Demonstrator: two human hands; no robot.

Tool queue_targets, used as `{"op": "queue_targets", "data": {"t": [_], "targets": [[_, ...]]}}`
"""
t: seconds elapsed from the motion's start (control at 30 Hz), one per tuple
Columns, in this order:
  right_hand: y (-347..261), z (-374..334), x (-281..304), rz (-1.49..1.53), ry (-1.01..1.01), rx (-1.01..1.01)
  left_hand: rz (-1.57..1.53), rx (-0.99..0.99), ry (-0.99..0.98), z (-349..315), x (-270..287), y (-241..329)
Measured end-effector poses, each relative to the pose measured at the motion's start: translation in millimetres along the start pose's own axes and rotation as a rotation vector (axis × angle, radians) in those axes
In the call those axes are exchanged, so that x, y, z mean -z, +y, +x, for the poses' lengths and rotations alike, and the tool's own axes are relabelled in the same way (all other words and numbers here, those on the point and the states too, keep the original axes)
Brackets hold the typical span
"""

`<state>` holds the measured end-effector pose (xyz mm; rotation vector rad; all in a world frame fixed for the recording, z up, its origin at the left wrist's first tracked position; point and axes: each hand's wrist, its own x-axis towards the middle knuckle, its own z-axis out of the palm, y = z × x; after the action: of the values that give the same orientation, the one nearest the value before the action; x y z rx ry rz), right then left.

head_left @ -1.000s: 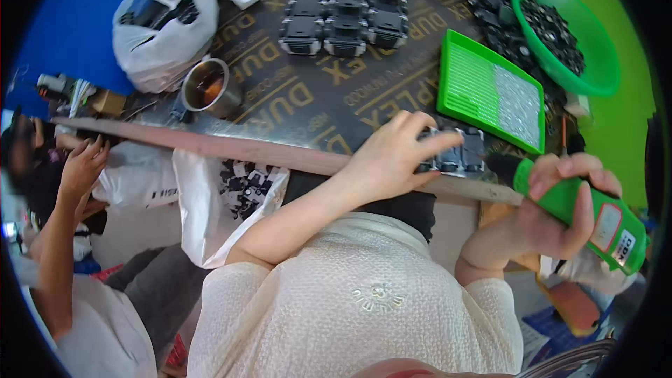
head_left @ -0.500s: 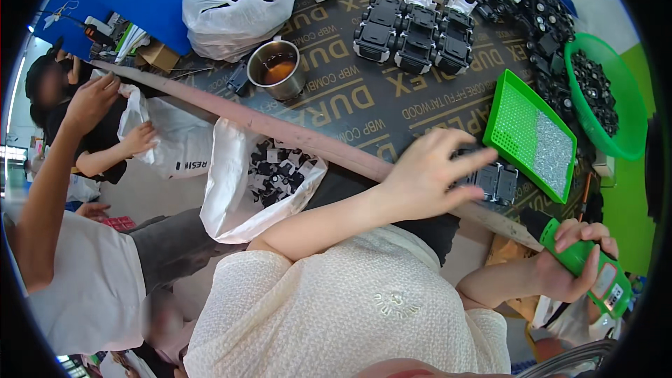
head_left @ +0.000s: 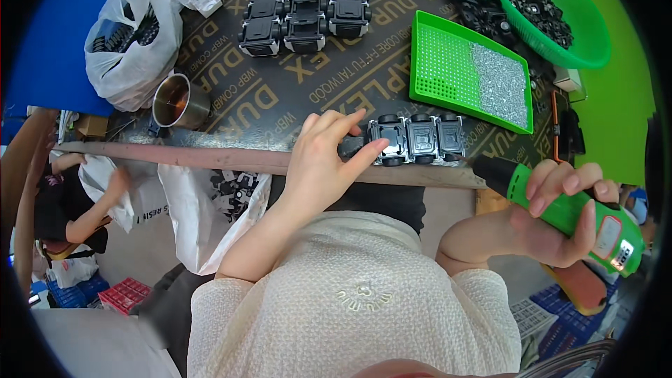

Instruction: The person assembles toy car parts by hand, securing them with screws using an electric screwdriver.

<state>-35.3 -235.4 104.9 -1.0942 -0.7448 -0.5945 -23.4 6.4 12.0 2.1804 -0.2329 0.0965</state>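
In front of me, a row of small black-and-white toy vehicle bodies [head_left: 422,138] with black wheels lies along the table's near edge. My left hand [head_left: 318,150] is at the row's left end, thumb and forefinger apart around a dark part. The thumb tip lies at the leftmost white-edged body, but firm contact cannot be made out. With its fingers wrapped round the grip, my right hand [head_left: 553,234] holds a green electric screwdriver [head_left: 521,185]. Its black nose points at the right end of the row. The bit itself is hard to see.
Beyond the row stands a green tray [head_left: 437,63] with small silvery screws [head_left: 497,77]; a green basket [head_left: 591,42] holds black parts. Assembled toy vehicles [head_left: 304,17], a metal mug [head_left: 198,107] and a plastic bag [head_left: 115,77] are further left. Another person's hand [head_left: 117,185] is beside white sacks.
The view has swung, so the table things appear further left. My left hand has come to the row's left end. The screwdriver's nose is now nearer the row's right end.
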Motion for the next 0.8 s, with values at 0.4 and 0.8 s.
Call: {"op": "queue_targets", "data": {"t": [0.4, 0.8], "targets": [[34.1, 1.1, -33.6, 0.043, 0.130, -0.134, 0.052, 0.094, -0.134, 11.2, 7.4, 2.4], [36.5, -3.4, -46.8, -0.014, 0.195, -0.262, 0.054, 0.118, -0.242, 19.3, 13.4, 2.6]]}}
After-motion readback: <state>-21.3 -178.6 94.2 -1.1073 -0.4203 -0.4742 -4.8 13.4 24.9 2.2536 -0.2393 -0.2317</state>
